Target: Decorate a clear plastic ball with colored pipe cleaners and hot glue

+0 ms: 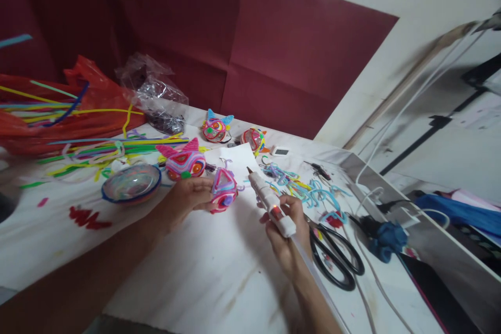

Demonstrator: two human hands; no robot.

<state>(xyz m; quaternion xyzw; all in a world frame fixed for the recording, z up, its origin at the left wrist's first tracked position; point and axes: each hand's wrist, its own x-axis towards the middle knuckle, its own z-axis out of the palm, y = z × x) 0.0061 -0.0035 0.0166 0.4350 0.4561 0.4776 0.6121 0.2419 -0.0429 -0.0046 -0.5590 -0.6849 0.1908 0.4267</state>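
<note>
My left hand (191, 195) has its fingers closed on the side of a small pink, striped pipe-cleaner piece (224, 191) with a purple spot. In my right hand (287, 224) is a white glue gun (270, 199), its dark tip pointing up and left, a short distance right of the pink piece. An orange light glows on the gun's body. Just behind my left hand sits a larger pink animal head (185, 160) with pointed ears. White paper (238, 158) lies beyond the pink piece.
Black-handled scissors (336, 255) lie right of my right hand, near cables. Blue pipe-cleaner scraps (317, 193) are scattered behind them. At the left are a clear bowl (131, 182), red curled pieces (88, 217) and a red bag (94, 120). Two more decorated heads (214, 128) (254, 139) stand at the back.
</note>
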